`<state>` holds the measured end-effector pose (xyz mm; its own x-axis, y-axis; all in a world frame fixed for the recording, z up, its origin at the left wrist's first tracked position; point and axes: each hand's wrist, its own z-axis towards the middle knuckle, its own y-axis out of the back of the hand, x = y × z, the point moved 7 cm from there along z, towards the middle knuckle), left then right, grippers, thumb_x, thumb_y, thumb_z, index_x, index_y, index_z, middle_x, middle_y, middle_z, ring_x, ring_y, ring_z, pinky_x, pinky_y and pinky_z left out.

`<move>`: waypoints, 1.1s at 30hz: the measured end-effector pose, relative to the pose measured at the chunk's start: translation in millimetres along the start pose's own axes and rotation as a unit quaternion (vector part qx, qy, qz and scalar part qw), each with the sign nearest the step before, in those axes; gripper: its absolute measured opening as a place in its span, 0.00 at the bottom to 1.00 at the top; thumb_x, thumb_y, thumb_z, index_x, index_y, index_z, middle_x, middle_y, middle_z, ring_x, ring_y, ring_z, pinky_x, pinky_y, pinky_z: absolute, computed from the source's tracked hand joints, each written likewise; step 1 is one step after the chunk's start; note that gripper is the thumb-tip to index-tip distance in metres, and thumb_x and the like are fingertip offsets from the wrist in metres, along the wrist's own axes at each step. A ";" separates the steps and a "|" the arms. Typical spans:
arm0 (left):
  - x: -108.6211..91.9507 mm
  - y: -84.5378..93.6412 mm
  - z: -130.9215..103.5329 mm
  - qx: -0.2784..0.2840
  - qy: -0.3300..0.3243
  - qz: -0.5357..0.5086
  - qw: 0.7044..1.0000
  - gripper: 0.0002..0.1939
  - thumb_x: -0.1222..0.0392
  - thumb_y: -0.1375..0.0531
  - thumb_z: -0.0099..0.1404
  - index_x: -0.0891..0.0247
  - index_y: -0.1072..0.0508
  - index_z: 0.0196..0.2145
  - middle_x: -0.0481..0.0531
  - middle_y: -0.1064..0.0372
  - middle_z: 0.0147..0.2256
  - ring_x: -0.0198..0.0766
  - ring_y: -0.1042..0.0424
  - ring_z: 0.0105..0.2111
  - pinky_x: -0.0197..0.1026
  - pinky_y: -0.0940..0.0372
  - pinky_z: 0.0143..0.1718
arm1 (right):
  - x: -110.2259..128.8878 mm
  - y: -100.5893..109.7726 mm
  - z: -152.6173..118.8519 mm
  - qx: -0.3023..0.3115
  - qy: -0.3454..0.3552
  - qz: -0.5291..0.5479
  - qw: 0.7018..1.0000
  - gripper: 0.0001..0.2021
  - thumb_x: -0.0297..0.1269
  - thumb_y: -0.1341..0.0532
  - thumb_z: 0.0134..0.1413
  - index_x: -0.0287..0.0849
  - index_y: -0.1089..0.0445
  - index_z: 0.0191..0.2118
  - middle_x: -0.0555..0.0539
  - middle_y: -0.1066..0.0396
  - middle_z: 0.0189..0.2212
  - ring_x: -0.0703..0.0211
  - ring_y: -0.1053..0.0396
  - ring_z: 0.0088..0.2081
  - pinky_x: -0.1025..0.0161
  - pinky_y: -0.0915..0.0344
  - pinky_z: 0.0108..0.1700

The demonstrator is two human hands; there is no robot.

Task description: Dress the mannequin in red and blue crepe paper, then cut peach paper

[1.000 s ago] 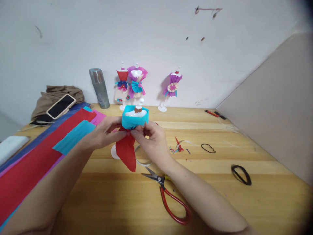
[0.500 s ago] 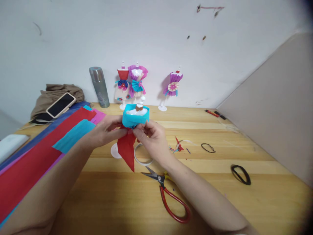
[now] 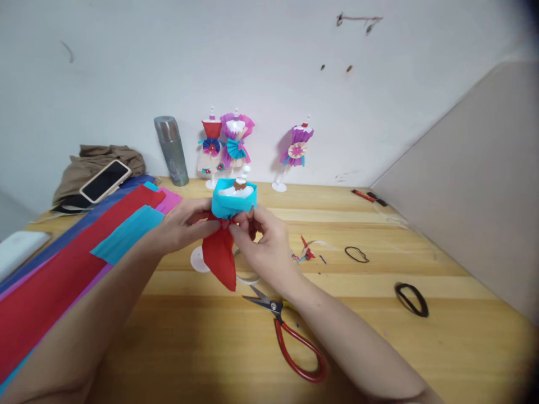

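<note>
From where I stand, the small form [image 3: 236, 192] is just left of the middle of the frame, upright and held between 2 bare hands, a blue wrap [image 3: 234, 206] around its top and a red piece [image 3: 219, 261] hanging below. The left hand [image 3: 183, 225] has a narrow grip, thumb and fingers closed on the form's waist; the right hand [image 3: 266, 237] has a narrow grip too, pinching at the same waist, though the fingers hide exactly which bit. A round white base [image 3: 199, 260] shows just left of the red piece, and a white ring [image 3: 249, 281] lies partly behind the right hand. On the counter [image 3: 189, 348], at lower centre, the red-handled scissors [image 3: 276, 308] lie with their blades apart. Coloured strips [image 3: 71, 275] stretch across the lower left, near a phone [image 3: 106, 181]. At upper centre, 3 dressed forms [image 3: 211, 130] stand by the wall, right of a flask [image 3: 172, 154]; 2 black bands [image 3: 411, 300] lie at right.
</note>
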<state>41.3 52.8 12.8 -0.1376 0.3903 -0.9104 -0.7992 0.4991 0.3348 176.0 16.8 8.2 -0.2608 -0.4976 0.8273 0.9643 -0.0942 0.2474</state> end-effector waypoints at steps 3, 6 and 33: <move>0.1 -0.7 0.1 0.003 -0.005 -0.014 1.000 0.15 0.51 0.35 0.61 0.65 0.22 0.40 0.55 0.22 0.40 0.46 0.25 0.42 0.43 0.31 0.46 | 1.9 -0.6 0.6 -0.002 0.020 0.000 1.000 0.05 0.31 0.44 0.50 0.43 0.36 0.25 0.55 0.40 0.19 0.66 0.43 0.22 0.65 0.44 0.27; 2.1 -0.4 -0.3 -0.002 0.002 -0.028 1.000 0.16 0.50 0.35 0.61 0.65 0.22 0.40 0.56 0.22 0.40 0.46 0.25 0.42 0.44 0.30 0.45 | -0.5 -1.4 1.7 0.003 0.009 0.033 0.999 0.05 0.31 0.44 0.50 0.44 0.36 0.25 0.55 0.40 0.18 0.66 0.43 0.22 0.66 0.44 0.26; 3.4 -2.9 1.0 0.012 0.010 -0.062 0.998 0.18 0.47 0.34 0.61 0.64 0.21 0.41 0.57 0.21 0.41 0.47 0.24 0.44 0.45 0.30 0.48 | -8.1 -2.6 1.3 0.012 -0.041 0.068 0.997 0.02 0.34 0.41 0.47 0.44 0.33 0.28 0.54 0.37 0.19 0.66 0.42 0.21 0.65 0.43 0.25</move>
<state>43.8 53.4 9.1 -0.0494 0.3089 -0.9498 -0.7971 0.5608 0.2239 175.6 22.2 1.5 -0.1311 -0.4323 0.8922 0.9900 -0.0097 0.1407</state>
